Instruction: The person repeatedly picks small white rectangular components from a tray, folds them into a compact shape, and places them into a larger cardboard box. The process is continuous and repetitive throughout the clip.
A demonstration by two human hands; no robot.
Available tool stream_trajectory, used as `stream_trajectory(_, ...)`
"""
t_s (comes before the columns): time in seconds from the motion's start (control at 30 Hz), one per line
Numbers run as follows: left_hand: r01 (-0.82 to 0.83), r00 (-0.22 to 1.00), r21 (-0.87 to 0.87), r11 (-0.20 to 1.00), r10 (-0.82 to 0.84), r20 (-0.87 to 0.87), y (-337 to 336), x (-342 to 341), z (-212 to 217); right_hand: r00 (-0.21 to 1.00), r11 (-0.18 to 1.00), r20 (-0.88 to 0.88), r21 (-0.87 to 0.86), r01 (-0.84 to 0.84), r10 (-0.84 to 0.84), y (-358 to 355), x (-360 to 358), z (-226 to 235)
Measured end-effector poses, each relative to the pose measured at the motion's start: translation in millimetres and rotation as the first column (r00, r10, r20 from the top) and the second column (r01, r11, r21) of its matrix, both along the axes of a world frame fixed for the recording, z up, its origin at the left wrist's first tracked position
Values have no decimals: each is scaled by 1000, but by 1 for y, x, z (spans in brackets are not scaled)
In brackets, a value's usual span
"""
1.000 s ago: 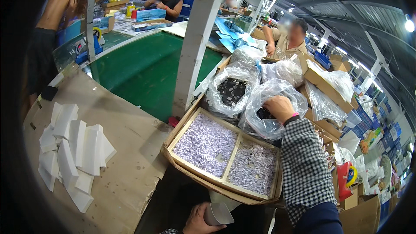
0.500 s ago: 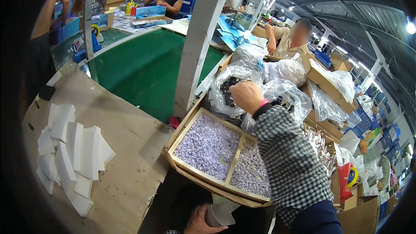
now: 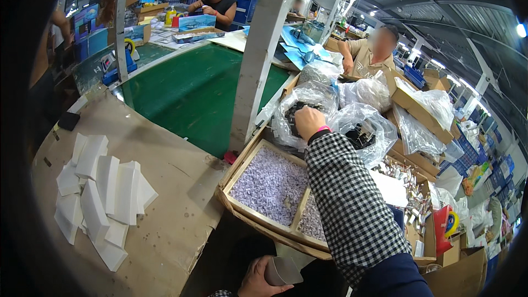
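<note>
My left hand (image 3: 256,278), low in the view, is wrapped round a small grey plastic cup (image 3: 284,271) that is tilted on its side. At the far end of my outstretched arm, my right hand (image 3: 309,121) is in the mouth of a clear plastic bag (image 3: 324,94) of small dark parts (image 3: 295,109). Its fingers are curled down among the parts, and the tips are hidden. Below that arm, a divided wooden tray (image 3: 300,213) holds tiny pale lilac pieces (image 3: 269,187) in one compartment and greyer ones in the other.
A second bag of black parts (image 3: 360,136) stands right of my hand, beside a carton of small metallic pieces (image 3: 415,192). White curved blocks (image 3: 104,198) lie piled on a cardboard-covered table (image 3: 165,209). A metal post (image 3: 264,55) rises by the green belt (image 3: 176,104). Two people work beyond.
The whole view has shifted a little. My right hand has sunk slightly lower into the bag of dark parts. My left hand still holds the cup in much the same place.
</note>
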State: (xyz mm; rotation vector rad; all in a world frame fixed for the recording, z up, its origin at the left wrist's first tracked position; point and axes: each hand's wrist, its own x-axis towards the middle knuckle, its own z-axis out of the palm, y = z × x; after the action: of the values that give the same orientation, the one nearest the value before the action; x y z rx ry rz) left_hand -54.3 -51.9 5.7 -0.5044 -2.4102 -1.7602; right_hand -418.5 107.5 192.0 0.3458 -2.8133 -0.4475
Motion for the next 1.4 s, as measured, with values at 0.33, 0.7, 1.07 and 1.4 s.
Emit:
stream_trajectory(0.33, -115, 993, -4, 993, 115, 0, -7, -7, 27, 835, 628, -99, -612, -480, 541, 12, 211, 69)
stream_trajectory(0.7, -237, 941, -166, 957, 184, -283, 17, 13, 54, 892, 602, 96, -768, -217, 442, 12, 368, 10)
stream_trajectory(1.07, -85, 990, -149, 985, 66, -127, 31, 25, 55, 928, 307, 74, -951, -45, 365, 34, 395, -1)
stream_trajectory(1.4, 226, 971, 186, 956, -237, 42, 46, 39, 34, 852, 574, -114, -693, -437, 511, 46, 387, -15)
